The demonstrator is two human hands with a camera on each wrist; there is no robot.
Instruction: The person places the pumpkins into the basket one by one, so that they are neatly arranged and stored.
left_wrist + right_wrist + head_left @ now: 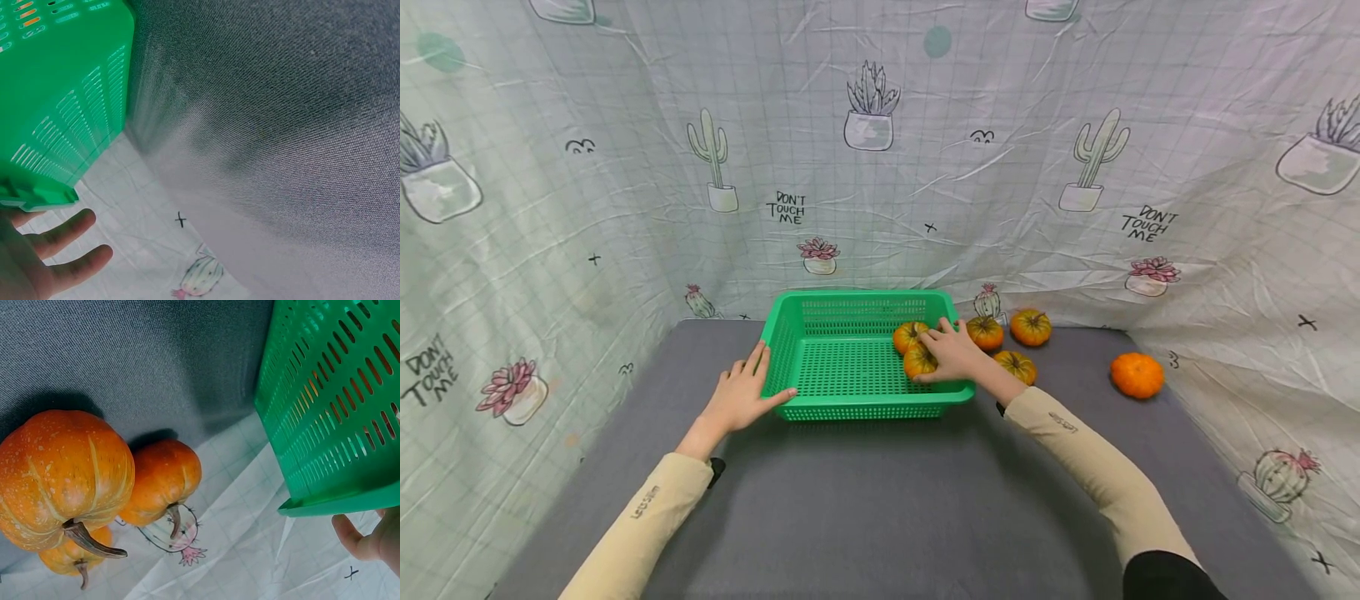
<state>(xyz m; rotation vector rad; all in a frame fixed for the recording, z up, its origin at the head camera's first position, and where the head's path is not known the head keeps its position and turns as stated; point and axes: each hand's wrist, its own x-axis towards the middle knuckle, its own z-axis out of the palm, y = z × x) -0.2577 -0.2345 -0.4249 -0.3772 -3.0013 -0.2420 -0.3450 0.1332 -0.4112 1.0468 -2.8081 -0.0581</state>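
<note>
A green plastic basket [865, 400] with slotted walls stands on the grey table. Inside it, at the right end, two small orange-green pumpkins lie together: a rear pumpkin [907, 335] and a front pumpkin [917, 363]. My right hand [957, 354] reaches over the right rim, holding the front pumpkin between thumb and fingers; the right wrist view hides this grip behind the basket wall. At the left end my left hand [743, 392] rests against the basket's corner. Its thumb lies along the front rim, and its fingers [69, 234] extend fairly straight outside the wall.
Just right of the basket sit three more pumpkins: one by the wall [984, 332], one behind it [1031, 327] and a nearer one [1017, 367]. A brighter orange pumpkin [1137, 375] lies farther right. A printed cloth [880, 208] hangs behind the table [880, 500].
</note>
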